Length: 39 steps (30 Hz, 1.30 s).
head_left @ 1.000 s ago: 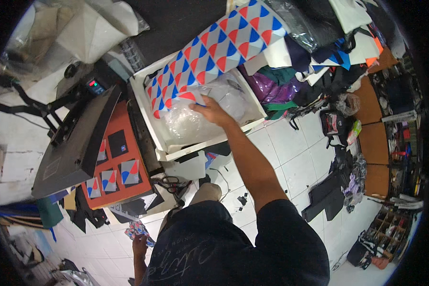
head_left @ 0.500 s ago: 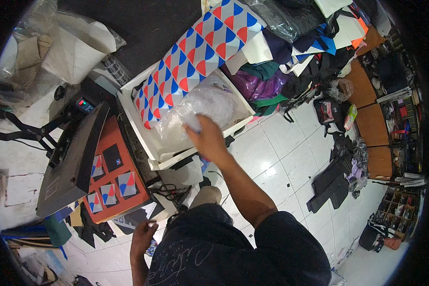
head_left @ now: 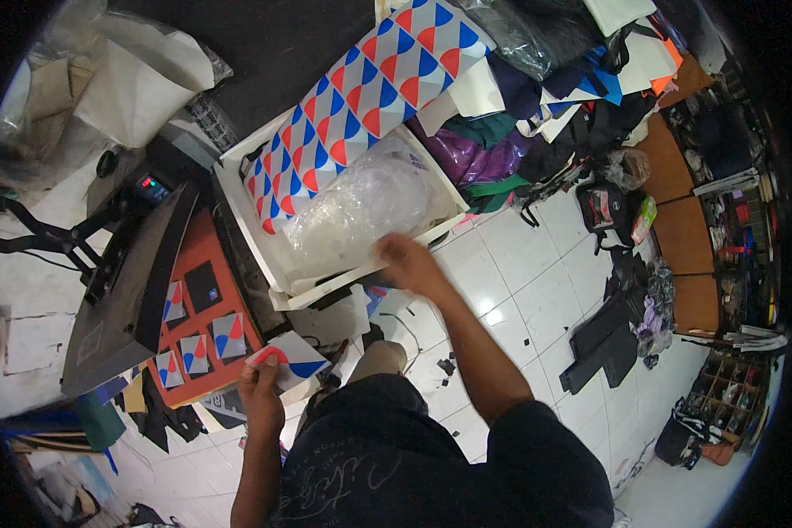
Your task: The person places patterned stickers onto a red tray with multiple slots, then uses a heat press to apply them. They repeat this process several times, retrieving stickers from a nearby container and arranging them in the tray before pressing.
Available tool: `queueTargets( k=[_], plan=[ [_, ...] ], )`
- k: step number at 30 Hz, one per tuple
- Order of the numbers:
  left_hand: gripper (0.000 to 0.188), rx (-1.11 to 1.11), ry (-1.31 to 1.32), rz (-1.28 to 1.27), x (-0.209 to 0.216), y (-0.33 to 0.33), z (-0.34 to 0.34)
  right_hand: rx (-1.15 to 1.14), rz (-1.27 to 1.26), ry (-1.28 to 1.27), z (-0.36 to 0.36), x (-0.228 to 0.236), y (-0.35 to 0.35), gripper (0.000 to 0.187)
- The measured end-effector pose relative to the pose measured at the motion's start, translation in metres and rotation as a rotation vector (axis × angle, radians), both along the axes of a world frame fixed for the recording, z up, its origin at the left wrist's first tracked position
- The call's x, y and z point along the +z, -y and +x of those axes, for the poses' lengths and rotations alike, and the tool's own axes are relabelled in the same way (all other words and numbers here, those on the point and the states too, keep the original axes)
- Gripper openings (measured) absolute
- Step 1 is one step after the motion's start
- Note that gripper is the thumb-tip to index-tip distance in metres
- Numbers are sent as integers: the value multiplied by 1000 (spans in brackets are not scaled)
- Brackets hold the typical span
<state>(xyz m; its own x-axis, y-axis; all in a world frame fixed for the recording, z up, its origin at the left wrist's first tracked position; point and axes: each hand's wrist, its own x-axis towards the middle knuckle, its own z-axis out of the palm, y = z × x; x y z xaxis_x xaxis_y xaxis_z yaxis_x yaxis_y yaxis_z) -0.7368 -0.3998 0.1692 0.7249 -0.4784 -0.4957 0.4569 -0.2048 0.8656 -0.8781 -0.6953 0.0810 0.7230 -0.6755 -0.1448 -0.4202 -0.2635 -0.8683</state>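
Observation:
My left hand [head_left: 262, 380] pinches a grey printed sheet [head_left: 296, 359] with a red and blue pattern, beside the heat press. My right hand [head_left: 401, 264] is blurred over the near edge of the white box [head_left: 277, 286], so its fingers cannot be made out clearly. Inside that box lies a clear plastic bag [head_left: 361, 211]. A long patterned sheet [head_left: 343, 114] in grey, red and blue slants across the box. On the orange bed [head_left: 204, 312] of the press lie several small patterned pieces [head_left: 230, 336] and a black rectangle [head_left: 204, 287].
The heat press's dark upper plate [head_left: 132, 295] stands tilted up at the left. Piled fabrics [head_left: 484, 158] lie right of the box. Black material [head_left: 603, 348] and a backpack [head_left: 605, 211] rest on the tiled floor [head_left: 502, 326], before wooden shelving [head_left: 686, 229].
My right hand has drawn back from the plastic bag to the box's near edge. My left hand has risen and now shows a patterned sheet in its fingers.

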Motion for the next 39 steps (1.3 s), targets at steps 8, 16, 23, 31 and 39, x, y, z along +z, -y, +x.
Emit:
queueTargets(
  k=[8, 16, 23, 31, 39],
  plan=[
    [12, -29, 101, 205, 4, -29, -9, -57, -409, -666, 28, -41, 110, 43],
    [20, -91, 240, 297, -10, -54, -8, 147, -520, -78, 99, -154, 65, 37],
    [23, -97, 227, 354, -18, -65, -11, -305, 297, -116, 91, -128, 110, 34],
    [24, -159, 262, 394, -27, -73, -9, -386, -120, -538, 82, -86, 119, 55],
    [23, -195, 306, 406, -17, -72, -4, 11, -699, -778, 51, -131, 154, 59]
  ],
)
